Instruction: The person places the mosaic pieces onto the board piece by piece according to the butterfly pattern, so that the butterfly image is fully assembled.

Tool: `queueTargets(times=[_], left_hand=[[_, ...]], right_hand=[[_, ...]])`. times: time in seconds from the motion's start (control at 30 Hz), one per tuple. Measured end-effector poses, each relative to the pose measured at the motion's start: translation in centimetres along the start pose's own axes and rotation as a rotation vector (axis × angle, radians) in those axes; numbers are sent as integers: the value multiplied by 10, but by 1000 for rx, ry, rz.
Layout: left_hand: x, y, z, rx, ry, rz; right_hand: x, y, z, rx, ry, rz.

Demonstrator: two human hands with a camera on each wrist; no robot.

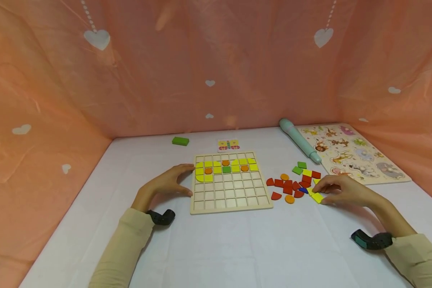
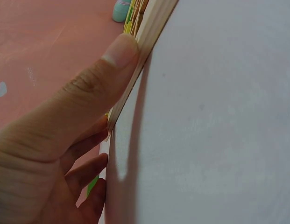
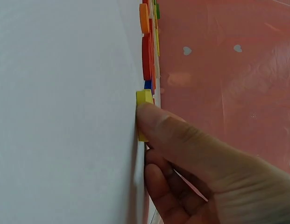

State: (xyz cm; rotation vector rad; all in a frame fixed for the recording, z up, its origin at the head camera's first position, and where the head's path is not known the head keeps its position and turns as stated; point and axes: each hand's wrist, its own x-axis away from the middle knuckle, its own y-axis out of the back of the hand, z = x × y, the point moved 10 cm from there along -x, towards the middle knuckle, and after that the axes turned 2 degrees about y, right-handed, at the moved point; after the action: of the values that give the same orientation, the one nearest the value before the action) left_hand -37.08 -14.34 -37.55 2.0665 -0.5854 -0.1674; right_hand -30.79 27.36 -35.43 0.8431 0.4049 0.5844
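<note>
A wooden grid board [image 1: 229, 193] lies on the white cloth, yellow, orange and green pieces filling part of its upper rows. At its left side the left hand [image 1: 169, 181] is spread, fingertips and thumb touching the rim; the left wrist view shows the thumb against the wooden edge [image 2: 155, 23]. To the right of the board, the right hand [image 1: 349, 192] pinches a yellow piece [image 1: 317, 197] at the edge of a loose pile. In the right wrist view the thumb covers part of this yellow piece [image 3: 144, 96], with the other fingers curled behind.
Loose red pieces [image 1: 288, 189], orange discs [image 1: 289, 199] and green squares [image 1: 297, 170] lie between board and right hand. A pattern card [image 1: 228, 145] and a green block [image 1: 180, 141] are behind the board. A teal microphone [image 1: 299, 140] and an animal puzzle [image 1: 356, 154] stand back right.
</note>
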Motion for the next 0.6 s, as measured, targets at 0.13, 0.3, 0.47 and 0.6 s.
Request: queueTargets(times=[0.13, 0.3, 0.47, 0.6], left_hand=[[0, 1, 0, -4, -4, -2], [0, 1, 1, -9, 1, -3], [0, 1, 0, -2, -3, 0], [0, 1, -1, -3, -3, 1]], right_hand=[[0, 0, 0, -8, -2, 2], [0, -1, 1, -26, 14, -1], [1, -1, 1, -23, 15, -10], [1, -1, -1, -16, -1, -23]])
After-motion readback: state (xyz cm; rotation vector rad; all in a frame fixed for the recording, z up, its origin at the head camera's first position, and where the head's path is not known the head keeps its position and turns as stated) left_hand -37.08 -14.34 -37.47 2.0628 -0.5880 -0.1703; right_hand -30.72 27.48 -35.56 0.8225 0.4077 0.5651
